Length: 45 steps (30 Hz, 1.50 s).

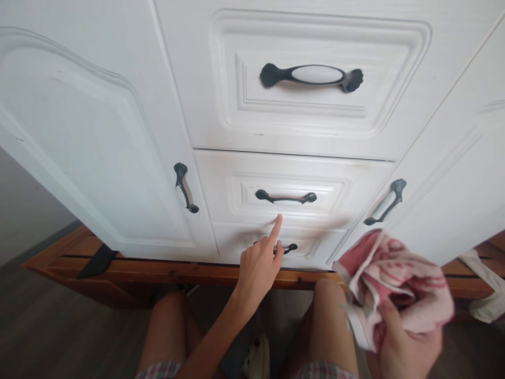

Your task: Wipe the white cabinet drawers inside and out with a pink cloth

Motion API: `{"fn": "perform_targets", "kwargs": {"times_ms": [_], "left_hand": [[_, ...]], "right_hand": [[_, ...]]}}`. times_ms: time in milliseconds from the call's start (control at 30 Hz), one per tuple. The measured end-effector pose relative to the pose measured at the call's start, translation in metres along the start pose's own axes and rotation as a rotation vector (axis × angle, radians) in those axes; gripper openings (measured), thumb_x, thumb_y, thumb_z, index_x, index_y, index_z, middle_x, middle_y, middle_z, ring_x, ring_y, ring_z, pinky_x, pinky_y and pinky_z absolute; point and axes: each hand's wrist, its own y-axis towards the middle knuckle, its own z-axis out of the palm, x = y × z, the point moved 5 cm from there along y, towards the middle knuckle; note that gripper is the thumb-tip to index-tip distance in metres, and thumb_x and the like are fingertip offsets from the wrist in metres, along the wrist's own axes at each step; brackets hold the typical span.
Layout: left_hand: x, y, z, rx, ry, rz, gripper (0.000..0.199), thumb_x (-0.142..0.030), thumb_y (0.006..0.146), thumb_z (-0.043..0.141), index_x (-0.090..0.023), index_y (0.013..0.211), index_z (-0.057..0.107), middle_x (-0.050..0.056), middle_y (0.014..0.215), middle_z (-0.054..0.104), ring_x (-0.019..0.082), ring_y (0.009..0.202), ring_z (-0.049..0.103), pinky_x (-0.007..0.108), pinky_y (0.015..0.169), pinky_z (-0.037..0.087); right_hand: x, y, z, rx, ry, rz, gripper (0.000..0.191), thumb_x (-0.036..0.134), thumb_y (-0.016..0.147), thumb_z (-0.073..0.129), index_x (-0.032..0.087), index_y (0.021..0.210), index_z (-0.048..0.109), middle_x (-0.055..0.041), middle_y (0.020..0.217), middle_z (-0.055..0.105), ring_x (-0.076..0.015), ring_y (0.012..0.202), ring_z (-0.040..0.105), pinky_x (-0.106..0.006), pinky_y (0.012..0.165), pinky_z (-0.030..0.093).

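Observation:
My left hand [260, 260] is in front of the lower drawers, its index finger stretched out and its thumb apart, holding nothing. The fingertip is just below the dark handle [286, 198] of the middle drawer [221, 189]; whether it touches the drawer front I cannot tell. Behind the hand, the bottom drawer's handle [291, 247] is partly hidden. At the right, my right hand [406, 337] is closed around a crumpled pink and white cloth [422, 284], held close to the right cabinet door.
Above is a larger drawer with a black and white handle [315, 75]. Doors with upright handles flank the drawers: left handle [184, 188], right handle [386, 202]. A wooden ledge [158, 271] runs below. A black strap [97, 261] and a whitish cloth [483, 295] lie on it.

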Motion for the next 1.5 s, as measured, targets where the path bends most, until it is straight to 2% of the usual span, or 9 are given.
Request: {"fn": "perform_targets", "kwargs": {"times_ms": [100,267,433,533,633,800,1000,1267,1500], "left_hand": [[0.005,0.000,0.001,0.005,-0.033,-0.008,0.072,-0.021,0.111,0.055,-0.032,0.176,0.027,-0.004,0.081,0.071,0.018,0.069,0.069,0.024,0.061,0.046],[0.019,0.000,-0.004,-0.113,-0.121,0.061,0.068,-0.018,0.111,0.051,-0.030,0.175,0.029,-0.002,0.092,0.074,0.016,0.074,0.070,0.024,0.066,0.050],[0.056,-0.023,0.001,-0.199,-0.198,0.068,0.058,-0.019,0.110,0.047,-0.025,0.167,0.042,0.002,0.102,0.077,0.017,0.079,0.072,0.027,0.073,0.055],[0.088,-0.040,0.012,-0.226,-0.162,-0.003,0.032,-0.019,0.103,0.048,-0.020,0.123,0.073,0.008,0.095,0.078,0.023,0.078,0.072,0.031,0.071,0.056],[0.114,-0.049,0.016,-0.233,-0.144,-0.042,0.023,-0.020,0.099,0.050,-0.020,0.095,0.073,0.011,0.088,0.078,0.027,0.079,0.073,0.035,0.071,0.056],[0.134,-0.051,-0.005,-0.343,-0.188,-0.285,0.039,-0.029,0.103,0.051,-0.018,0.136,0.070,0.007,0.094,0.080,0.023,0.076,0.072,0.033,0.077,0.056],[0.122,-0.051,-0.020,-0.390,-0.220,-0.373,0.047,-0.036,0.106,0.049,-0.018,0.142,0.072,0.006,0.089,0.080,0.021,0.069,0.070,0.033,0.075,0.051],[0.110,-0.051,-0.016,-0.321,-0.289,-0.362,0.050,-0.039,0.105,0.048,-0.017,0.141,0.075,0.005,0.086,0.080,0.020,0.067,0.069,0.034,0.077,0.049],[0.106,-0.054,-0.016,-0.311,-0.285,-0.337,0.047,-0.040,0.104,0.050,-0.021,0.136,0.078,0.002,0.082,0.079,0.019,0.068,0.068,0.033,0.077,0.048]], "right_hand": [[0.045,0.029,0.023,-0.191,0.024,-0.213,0.081,0.047,0.076,0.091,0.022,0.147,0.061,-0.0140,0.145,0.068,-0.0368,0.135,0.066,-0.054,0.116,0.057],[0.112,0.049,0.113,0.061,-0.193,-0.560,0.063,0.040,0.095,0.064,0.013,0.152,0.057,-0.0203,0.145,0.061,-0.0368,0.141,0.058,-0.057,0.122,0.047],[0.138,-0.020,0.200,0.157,-0.226,-0.842,0.055,0.013,0.095,0.051,0.021,0.148,0.061,-0.0183,0.150,0.050,-0.0306,0.144,0.053,-0.050,0.116,0.049],[0.136,-0.074,0.245,0.181,-0.121,-0.992,0.048,0.002,0.097,0.052,0.023,0.136,0.070,-0.0149,0.150,0.050,-0.0274,0.138,0.051,-0.044,0.111,0.052],[0.120,-0.105,0.268,0.164,-0.161,-1.041,0.034,0.005,0.099,0.065,0.027,0.121,0.078,-0.0122,0.151,0.053,-0.0256,0.125,0.050,-0.040,0.104,0.054],[0.075,-0.115,0.259,0.294,-0.266,-1.050,0.030,0.013,0.097,0.074,0.028,0.123,0.079,-0.0127,0.149,0.057,-0.0245,0.111,0.049,-0.036,0.091,0.056],[0.038,-0.100,0.234,0.366,-0.288,-1.125,0.030,0.012,0.098,0.070,0.026,0.123,0.079,-0.0125,0.144,0.059,-0.0269,0.124,0.051,-0.042,0.105,0.055],[0.012,-0.059,0.194,0.176,-0.304,-1.021,0.033,0.011,0.101,0.060,0.026,0.124,0.078,-0.0158,0.140,0.058,-0.0283,0.126,0.056,-0.047,0.105,0.054],[-0.007,0.007,0.143,-0.049,-0.280,-0.955,0.025,0.016,0.101,0.064,0.024,0.119,0.079,-0.0136,0.138,0.060,-0.0301,0.134,0.059,-0.053,0.111,0.053]]}}
